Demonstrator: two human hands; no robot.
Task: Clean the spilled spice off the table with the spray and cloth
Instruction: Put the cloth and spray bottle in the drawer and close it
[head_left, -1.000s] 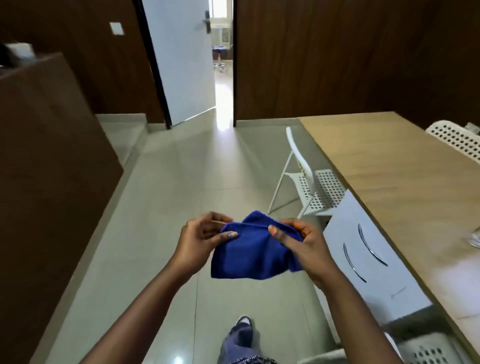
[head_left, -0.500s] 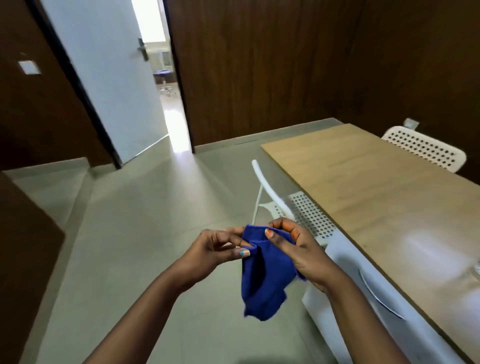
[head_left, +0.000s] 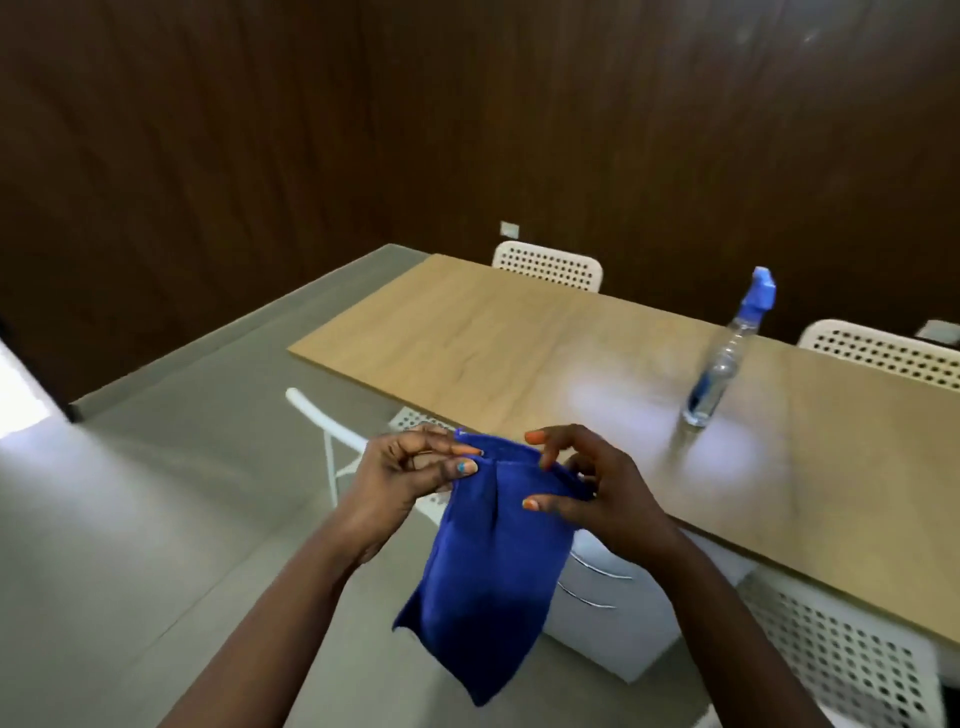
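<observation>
— What is held in the grip of each hand?

— A deep blue, soft fabric cloth (head_left: 488, 561) is pinched at its top edge from both sides. The upper left corner is caught between the thumb and curled fingers of the left hand (head_left: 410, 467); the upper right edge is nipped by the fingertips of the right hand (head_left: 597, 488), with its thumb laid across the front of the fabric. The rest of the cloth is left hanging, folded lengthwise, above the grey tiled floor (head_left: 156, 519).

— And where is the spray found?

— A clear plastic spray bottle with a blue trigger head (head_left: 727, 353) is stood upright on the long, pale wooden surface (head_left: 493, 338), to the right and farther off, well apart from the hands. White perforated chairs (head_left: 548, 266) are set along the far side. No spilled spice can be made out on the surface.
</observation>
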